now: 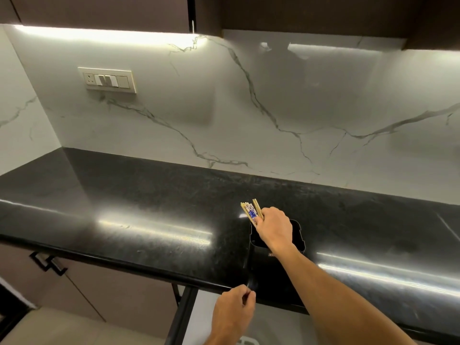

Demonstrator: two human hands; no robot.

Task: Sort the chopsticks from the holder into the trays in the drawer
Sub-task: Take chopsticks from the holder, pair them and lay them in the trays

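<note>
Black holder (297,235), illegible label (270,255); chopsticks (250,211) in grip (275,226)

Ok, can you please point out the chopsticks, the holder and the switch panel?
chopsticks (251,211): head view, on the blue-patterned ends above the right hand (273,227).
holder (261,262): head view, on its black front wall.
switch panel (107,80): head view, on its middle switches.

Left grip (234,312), right grip (275,227): bare; right forearm (336,290) bare to frame edge.
</note>
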